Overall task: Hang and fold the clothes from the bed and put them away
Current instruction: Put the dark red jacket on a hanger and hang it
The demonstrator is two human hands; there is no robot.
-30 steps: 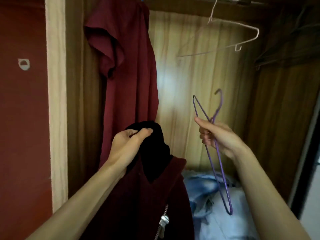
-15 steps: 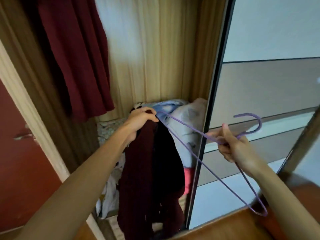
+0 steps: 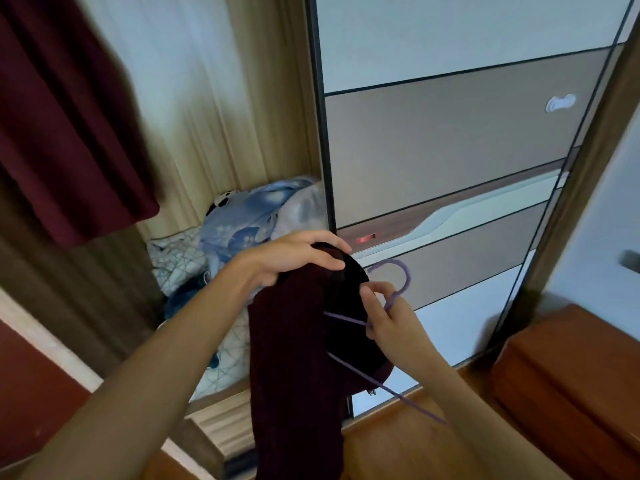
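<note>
My left hand (image 3: pixel 298 259) grips the dark red jacket (image 3: pixel 294 344), and my right hand (image 3: pixel 389 322) pinches the purple hanger (image 3: pixel 406 277). The wire may snag inside, or the jacket may slip off.

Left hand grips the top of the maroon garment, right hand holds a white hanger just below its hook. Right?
One thing is off: the hanger is purple, not white. The head view shows the left hand gripping the top of the maroon garment and the right hand holding the hanger just below its hook.
</note>
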